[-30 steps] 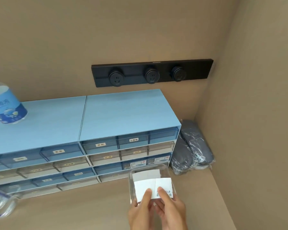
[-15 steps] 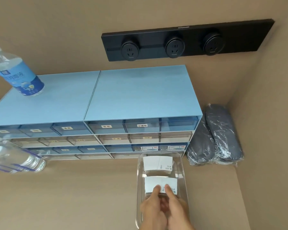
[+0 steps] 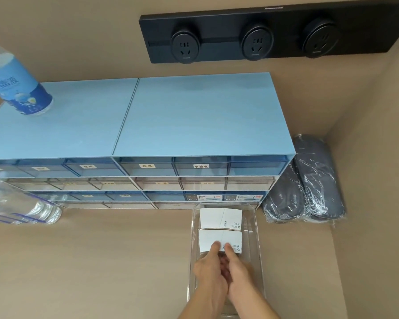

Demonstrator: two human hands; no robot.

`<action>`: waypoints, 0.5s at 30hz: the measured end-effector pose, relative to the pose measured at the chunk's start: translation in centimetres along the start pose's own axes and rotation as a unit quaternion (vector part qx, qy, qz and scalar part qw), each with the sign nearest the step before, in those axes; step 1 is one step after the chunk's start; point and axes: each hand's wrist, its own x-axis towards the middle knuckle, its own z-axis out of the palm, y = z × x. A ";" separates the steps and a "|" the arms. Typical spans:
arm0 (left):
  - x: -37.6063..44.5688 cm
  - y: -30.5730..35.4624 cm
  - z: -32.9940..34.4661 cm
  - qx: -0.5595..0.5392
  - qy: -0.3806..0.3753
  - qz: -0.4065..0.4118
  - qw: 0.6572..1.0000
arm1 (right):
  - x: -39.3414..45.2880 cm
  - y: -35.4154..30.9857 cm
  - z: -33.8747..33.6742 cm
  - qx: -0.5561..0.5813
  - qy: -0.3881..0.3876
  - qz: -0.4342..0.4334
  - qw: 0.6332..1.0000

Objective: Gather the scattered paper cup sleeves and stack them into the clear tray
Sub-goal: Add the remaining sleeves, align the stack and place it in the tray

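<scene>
My left hand and right hand were side by side inside the clear tray, which sat on the tan surface just in front of the blue drawer unit. Both thumbs lay on top of the nearer stack of white paper cup sleeves, and my other fingers were curled under its near edge, so the fingers of both hands were closed on that stack together. The stack lay flat in the middle of the tray. A second stack of sleeves lay flat at the far end of the tray, just beyond the one I held; I could not tell whether the two stacks touched.

A bottle with a blue label stood on top of the drawer unit at the left. A clear plastic bottle stood on the surface at the left edge of view. Two dark wrapped bundles leaned in the corner to the right of the drawers. A black socket strip was mounted on the wall above.
</scene>
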 end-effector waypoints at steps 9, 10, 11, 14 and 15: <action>1.0 -0.2 0.2 0.102 0.048 0.055 0.992 | 0.2 -0.5 0.0 -0.072 0.023 -0.049 0.996; 1.1 -0.2 0.3 0.123 0.054 0.068 0.989 | 0.2 -0.5 0.0 -0.085 0.027 -0.056 0.994; 1.1 -0.2 0.3 0.140 0.059 0.082 0.985 | 0.2 -0.6 0.0 -0.095 0.030 -0.062 0.993; 1.1 -0.2 0.3 0.169 0.059 0.104 0.978 | 0.0 -0.6 0.1 -0.100 0.034 -0.067 0.992; 1.2 -0.2 0.3 0.174 0.058 0.107 0.977 | 0.0 -0.6 0.1 -0.099 0.035 -0.067 0.992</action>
